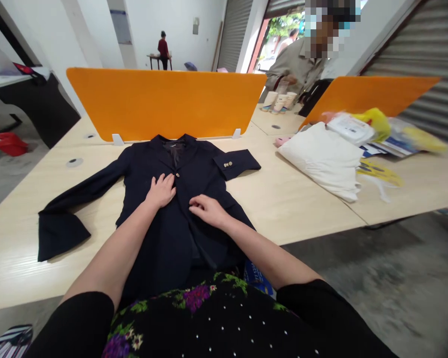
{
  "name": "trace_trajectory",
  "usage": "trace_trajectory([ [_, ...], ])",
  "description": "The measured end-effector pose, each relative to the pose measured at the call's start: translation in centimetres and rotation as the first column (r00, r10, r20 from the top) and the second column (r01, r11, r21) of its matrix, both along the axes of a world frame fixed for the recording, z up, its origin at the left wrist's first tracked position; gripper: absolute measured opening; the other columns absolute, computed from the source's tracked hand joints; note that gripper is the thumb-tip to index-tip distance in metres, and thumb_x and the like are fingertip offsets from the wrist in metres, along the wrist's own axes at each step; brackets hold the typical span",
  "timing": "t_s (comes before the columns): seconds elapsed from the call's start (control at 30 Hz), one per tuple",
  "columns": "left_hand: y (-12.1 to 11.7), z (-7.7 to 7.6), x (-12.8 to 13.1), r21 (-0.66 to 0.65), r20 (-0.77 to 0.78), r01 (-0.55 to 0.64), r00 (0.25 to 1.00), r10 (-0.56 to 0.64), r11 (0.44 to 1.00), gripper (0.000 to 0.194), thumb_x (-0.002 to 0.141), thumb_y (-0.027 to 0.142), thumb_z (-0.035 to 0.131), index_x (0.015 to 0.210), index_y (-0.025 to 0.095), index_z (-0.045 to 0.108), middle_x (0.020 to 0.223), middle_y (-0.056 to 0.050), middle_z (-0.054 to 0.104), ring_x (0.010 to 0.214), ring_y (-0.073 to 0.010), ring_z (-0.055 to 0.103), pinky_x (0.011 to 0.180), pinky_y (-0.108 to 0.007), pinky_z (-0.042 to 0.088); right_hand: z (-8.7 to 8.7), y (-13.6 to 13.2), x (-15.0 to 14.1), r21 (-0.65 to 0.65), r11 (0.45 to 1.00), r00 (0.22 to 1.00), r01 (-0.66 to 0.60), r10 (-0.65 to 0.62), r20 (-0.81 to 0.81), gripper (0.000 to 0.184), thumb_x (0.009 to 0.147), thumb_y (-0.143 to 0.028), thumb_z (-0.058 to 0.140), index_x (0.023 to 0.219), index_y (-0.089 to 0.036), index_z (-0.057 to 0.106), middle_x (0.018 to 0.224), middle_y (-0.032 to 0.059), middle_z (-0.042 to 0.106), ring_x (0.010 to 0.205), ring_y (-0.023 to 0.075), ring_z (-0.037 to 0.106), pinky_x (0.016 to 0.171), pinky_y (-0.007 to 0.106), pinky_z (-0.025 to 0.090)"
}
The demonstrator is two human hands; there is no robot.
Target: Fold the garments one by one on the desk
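Note:
A dark navy blazer (205, 174) lies front side up on the pale wooden table (280, 214), its collar toward the orange divider. One sleeve stretches out to the left with its end folded down; the other is bent out to the right, showing gold cuff buttons. My left hand (161, 190) rests flat on the blazer's chest beside a gold front button (177, 175), fingers apart. Over the front to the right of the opening is my right hand (209, 210), its fingers loosely curved with nothing visible in them. The blazer's lower hem hangs toward my lap.
An orange divider (168, 104) stands behind the blazer. To the right lie a white cloth bundle (321, 159), a white packet (350, 128) and yellow plastic. Paper cups (280, 102) stand near a person (296, 64) across the table. Another person (164, 48) stands far back.

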State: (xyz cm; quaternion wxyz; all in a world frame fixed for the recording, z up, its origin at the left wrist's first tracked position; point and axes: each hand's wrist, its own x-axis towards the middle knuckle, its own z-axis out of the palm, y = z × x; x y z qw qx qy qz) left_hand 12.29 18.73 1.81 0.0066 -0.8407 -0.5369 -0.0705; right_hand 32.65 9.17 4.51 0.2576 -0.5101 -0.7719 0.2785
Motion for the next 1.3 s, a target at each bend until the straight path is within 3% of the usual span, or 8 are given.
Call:
trace_trajectory([
  [0.23, -1.0, 0.7, -0.2, 0.261, 0.098, 0.080, 0.989, -0.109, 0.962, 0.038, 0.095, 0.030, 0.031, 0.116, 0.012, 0.057, 0.121, -0.016, 0.060, 0.120, -0.0255, 0.052, 0.109, -0.045, 0.031, -1.4, -1.6, 8.4, 0.310, 0.830, 0.851, 0.464, -0.515, 0.102, 0.021, 0.084, -0.025, 0.057, 0.101, -0.014, 0.065, 0.102, 0.0131, 0.062, 0.096, 0.0249, 0.058, 0.087, 0.036, 0.045],
  [0.37, -2.9, 1.6, 1.5, 0.295, 0.142, 0.153, 0.969, -0.202, 0.943, 0.044, 0.097, 0.036, 0.028, 0.127, 0.017, 0.054, 0.133, -0.012, 0.055, 0.133, -0.0248, 0.041, 0.112, -0.046, 0.027, -2.2, -3.3, 10.3, 0.081, 0.877, 0.867, 0.473, -0.480, 0.131, 0.030, 0.080, -0.035, 0.063, 0.103, -0.018, 0.066, 0.096, 0.0094, 0.066, 0.091, 0.0249, 0.061, 0.082, 0.036, 0.047],
  [0.63, -2.9, 0.0, 3.5, -0.052, -0.009, 0.213, 0.977, -0.214, 0.976, 0.052, 0.096, 0.049, 0.028, 0.143, 0.029, 0.040, 0.154, -0.005, 0.033, 0.143, -0.0314, 0.021, 0.111, -0.062, 0.019, -0.3, -6.2, 12.3, -0.341, 0.895, 0.757, 0.287, -0.430, -0.492, 0.049, 0.072, -0.044, 0.065, 0.113, -0.020, 0.057, 0.069, -0.0017, 0.062, 0.062, 0.0161, 0.059, 0.060, 0.029, 0.048],
  [0.83, -2.7, -0.1, 2.7, 0.016, 0.232, 0.269, 0.936, -0.265, 0.963, 0.045, 0.095, 0.048, 0.029, 0.101, 0.019, 0.062, 0.127, -0.010, 0.058, 0.123, -0.0241, 0.049, 0.109, -0.048, 0.032, 0.6, -9.9, 10.9, 0.152, 0.871, 0.884, 0.467, -0.467, -0.035, 0.031, 0.081, -0.046, 0.062, 0.094, -0.018, 0.067, 0.088, 0.0091, 0.064, 0.082, 0.0220, 0.060, 0.071, 0.034, 0.048],
  [1.0, -2.5, 0.6, 1.9, -0.031, 0.586, 0.167, 0.802, -0.117, 0.986, 0.059, 0.093, 0.056, 0.022, 0.089, 0.018, 0.066, 0.098, -0.007, 0.067, 0.092, -0.0185, 0.062, 0.090, -0.033, 0.049, 0.6, -11.9, 5.5, -0.168, 0.985, 0.998, 0.043, -0.051, -0.042, 0.043, 0.082, -0.048, 0.066, 0.111, -0.016, 0.066, 0.079, 0.0029, 0.065, 0.067, 0.0136, 0.058, 0.063, 0.026, 0.047],
  [1.13, -2.3, 1.3, 0.8, -0.142, 0.527, 0.137, 0.849, -0.042, 0.980, 0.065, 0.092, 0.058, 0.018, 0.084, 0.017, 0.067, 0.088, -0.007, 0.069, 0.084, -0.0191, 0.064, 0.085, -0.034, 0.051, 1.2, -11.6, 3.1, -0.202, 0.881, 0.891, -0.429, 0.376, -0.254, 0.046, 0.084, -0.044, 0.064, 0.123, -0.019, 0.061, 0.095, 0.0033, 0.067, 0.071, 0.0112, 0.061, 0.064, 0.022, 0.048],
  [1.2, -2.7, 1.4, 0.5, -0.113, 0.438, 0.147, 0.895, -0.084, 0.983, 0.054, 0.089, 0.058, 0.032, 0.090, 0.018, 0.068, 0.107, -0.009, 0.068, 0.099, -0.0236, 0.062, 0.095, -0.043, 0.046, 1.4, -10.7, 3.6, -0.004, 0.949, 0.931, -0.317, 0.310, -0.192, 0.033, 0.090, -0.039, 0.057, 0.116, -0.021, 0.065, 0.103, 0.0060, 0.067, 0.085, 0.0150, 0.064, 0.077, 0.027, 0.050],
  [1.3, -3.8, 1.0, 0.6, -0.035, 0.228, 0.167, 0.961, -0.155, 0.985, 0.047, 0.089, 0.053, 0.041, 0.118, 0.022, 0.061, 0.142, -0.010, 0.049, 0.133, -0.0314, 0.040, 0.108, -0.059, 0.027, 0.7, -8.6, 6.1, 0.260, 0.937, 0.972, 0.233, -0.224, -0.065, 0.030, 0.091, -0.033, 0.052, 0.115, -0.020, 0.064, 0.109, 0.0115, 0.066, 0.107, 0.0248, 0.059, 0.097, 0.041, 0.045],
])
